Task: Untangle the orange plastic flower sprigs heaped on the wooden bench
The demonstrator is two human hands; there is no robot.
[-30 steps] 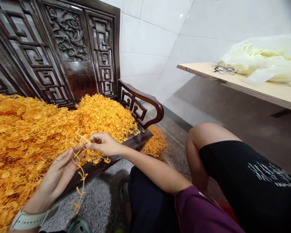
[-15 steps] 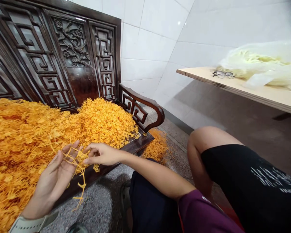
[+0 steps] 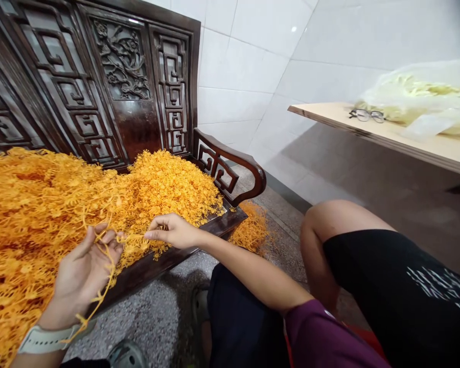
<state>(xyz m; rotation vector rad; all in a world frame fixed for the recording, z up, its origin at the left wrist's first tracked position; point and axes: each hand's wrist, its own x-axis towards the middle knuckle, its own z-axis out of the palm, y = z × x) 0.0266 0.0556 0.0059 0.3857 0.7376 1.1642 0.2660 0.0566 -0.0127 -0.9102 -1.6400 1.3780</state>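
Observation:
My left hand point(image 3: 82, 266), palm up with a pale watch strap at the wrist, pinches a thin branching orange plastic sprue point(image 3: 109, 271). One end of the sprue hangs down past my wrist. To its right, my right hand point(image 3: 176, 231) is closed in a pinch at the end of an orange stretch that runs toward my left fingers. What exactly lies between its fingertips is too small to make out. Beneath and behind both hands, a large heap of tangled orange plastic pieces point(image 3: 30, 204) covers the bench seat. A denser pile of small orange pieces point(image 3: 176, 186) lies farther right.
The dark carved wooden bench point(image 3: 136, 128) has a curved armrest point(image 3: 253, 176). More orange strands point(image 3: 249, 230) lie on the floor beside it. At right, a wooden tabletop point(image 3: 329, 115) holds glasses point(image 3: 368, 115) and a plastic bag point(image 3: 425, 97). Another person's knee point(image 3: 337, 220) is close by.
My right hand has moved right, away from my left hand, and the orange stretch between them is drawn straighter. The hanging end of the sprue has swung left over my left wrist.

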